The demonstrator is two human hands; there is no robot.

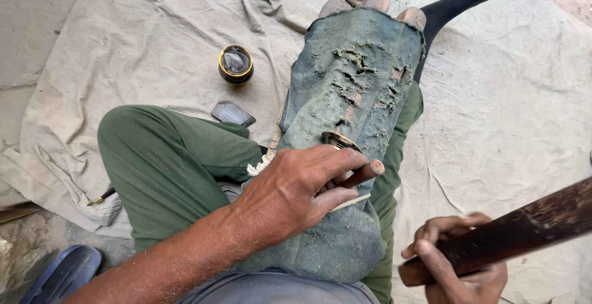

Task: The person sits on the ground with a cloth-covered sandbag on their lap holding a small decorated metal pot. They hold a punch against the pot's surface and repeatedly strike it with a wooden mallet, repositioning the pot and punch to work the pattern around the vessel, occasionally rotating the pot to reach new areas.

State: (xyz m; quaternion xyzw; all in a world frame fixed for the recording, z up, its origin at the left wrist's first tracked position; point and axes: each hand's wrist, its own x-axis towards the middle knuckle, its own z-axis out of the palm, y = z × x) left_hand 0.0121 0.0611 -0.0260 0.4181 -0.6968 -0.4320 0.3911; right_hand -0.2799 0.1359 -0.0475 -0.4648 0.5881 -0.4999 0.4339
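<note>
- Right hand [459,261] nearest my camera, fist closed round a dark wooden stick [518,233]; long axis runs lower-left to upper-right, out of frame at right.
- Left hand [296,190] clamped on a short wooden-handled tool [364,172], handle end pointing right.
- I see the tool pressed at a small brass ring [339,139] on the worn denim pad [351,94] over the leg.
- Black-gold cup [235,65] well apart, on the cloth [123,45].

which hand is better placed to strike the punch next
Right, probably. The right hand grips the dark wooden mallet, raised beside the lap. The left hand is busy pinching the punch against the small metal piece on the worn denim pad.
</note>
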